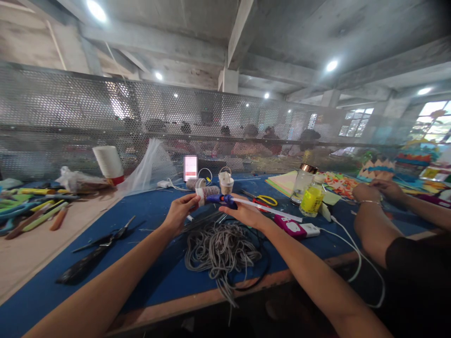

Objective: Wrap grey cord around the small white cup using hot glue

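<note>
My left hand (179, 213) grips a small paper cup (209, 192) lying on its side, its wall wrapped in greyish cord. A blue hot glue gun (227, 201) is in my right hand (246, 213), its nozzle end close to the cup. A long translucent glue stick (269, 208) juts from the back of the gun toward the right. Whether the nozzle touches the cup I cannot tell. Below both hands lies a loose heap of grey cord (221, 251). Just behind them stands a small cord-covered basket (226, 182) with a handle.
Black scissors (102, 244) lie left, near a stack of paper cups (108, 162). Yellow-handled scissors (267, 201), a purple case (291, 226), a glass jar (299, 185) and a yellow bottle (312, 199) are right. A co-worker's hands (366, 192) are farther right. A perforated screen (70, 112) stands behind.
</note>
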The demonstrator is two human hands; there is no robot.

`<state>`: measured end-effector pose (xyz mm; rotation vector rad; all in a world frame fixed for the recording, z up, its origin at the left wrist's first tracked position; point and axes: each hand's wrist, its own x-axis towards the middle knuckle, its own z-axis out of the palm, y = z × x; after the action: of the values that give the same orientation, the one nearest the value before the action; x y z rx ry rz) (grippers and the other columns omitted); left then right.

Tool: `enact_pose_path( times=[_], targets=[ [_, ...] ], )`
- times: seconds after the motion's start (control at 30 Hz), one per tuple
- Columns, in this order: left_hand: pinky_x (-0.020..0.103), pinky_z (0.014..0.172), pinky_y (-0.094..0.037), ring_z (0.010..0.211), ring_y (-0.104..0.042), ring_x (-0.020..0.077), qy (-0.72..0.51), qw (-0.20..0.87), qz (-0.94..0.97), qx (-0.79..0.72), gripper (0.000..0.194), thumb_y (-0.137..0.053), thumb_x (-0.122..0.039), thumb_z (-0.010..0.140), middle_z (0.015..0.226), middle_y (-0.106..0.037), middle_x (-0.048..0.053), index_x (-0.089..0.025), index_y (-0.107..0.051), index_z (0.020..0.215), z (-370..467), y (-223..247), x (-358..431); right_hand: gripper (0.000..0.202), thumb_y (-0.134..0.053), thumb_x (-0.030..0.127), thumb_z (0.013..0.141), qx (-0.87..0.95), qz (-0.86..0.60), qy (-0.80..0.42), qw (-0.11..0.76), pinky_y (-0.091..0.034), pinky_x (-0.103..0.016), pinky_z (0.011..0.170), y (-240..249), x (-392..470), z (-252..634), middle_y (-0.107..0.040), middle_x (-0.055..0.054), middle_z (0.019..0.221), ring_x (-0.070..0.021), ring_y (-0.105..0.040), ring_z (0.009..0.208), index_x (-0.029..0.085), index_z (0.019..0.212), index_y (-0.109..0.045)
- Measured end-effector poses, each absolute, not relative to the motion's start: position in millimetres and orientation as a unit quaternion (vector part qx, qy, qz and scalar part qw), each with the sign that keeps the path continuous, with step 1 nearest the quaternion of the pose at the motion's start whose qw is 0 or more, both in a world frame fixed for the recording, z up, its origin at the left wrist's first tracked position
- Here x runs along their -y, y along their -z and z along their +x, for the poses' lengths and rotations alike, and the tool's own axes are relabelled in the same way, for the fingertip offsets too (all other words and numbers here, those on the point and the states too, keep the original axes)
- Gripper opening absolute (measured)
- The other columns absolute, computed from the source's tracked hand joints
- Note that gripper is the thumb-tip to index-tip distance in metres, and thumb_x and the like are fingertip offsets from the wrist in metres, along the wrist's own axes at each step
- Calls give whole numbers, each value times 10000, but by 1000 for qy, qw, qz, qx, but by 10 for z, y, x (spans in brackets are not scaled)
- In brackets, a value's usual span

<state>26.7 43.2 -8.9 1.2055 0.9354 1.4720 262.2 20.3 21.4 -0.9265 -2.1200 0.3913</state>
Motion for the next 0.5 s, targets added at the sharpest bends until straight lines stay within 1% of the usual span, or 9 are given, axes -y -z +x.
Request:
enact_pose_path(
  times=[0.2, 0.33, 0.5],
  targets=[
    [334, 817, -465, 830, -619, 203, -605, 494, 497, -378, 385, -816, -410, 580, 898, -726, 76, -164, -756, 871, 276, 76, -422, 338, -590, 491, 819, 832, -364, -150, 392, -429, -275, 826, -206, -208, 2630, -669, -14, 988, -181, -593, 911, 221, 1012, -652],
    [328, 823, -458, 847, -615, 201, -592, 493, 513, -379, 373, -799, -408, 611, 901, -724, 77, -162, -752, 887, 276, 76, -419, 346, -573, 508, 828, 831, -368, -137, 395, -426, -266, 793, -216, -193, 2631, -662, -15, 962, -169, -586, 869, 209, 985, -650],
    [339, 825, -458, 860, -628, 218, -583, 496, 515, -387, 403, -810, -424, 589, 916, -729, 86, -163, -752, 890, 285, 68, -400, 375, -564, 533, 826, 824, -387, -130, 394, -428, -270, 779, -212, -196, 2634, -654, -16, 912, -170, -578, 844, 202, 985, -640]
  ],
)
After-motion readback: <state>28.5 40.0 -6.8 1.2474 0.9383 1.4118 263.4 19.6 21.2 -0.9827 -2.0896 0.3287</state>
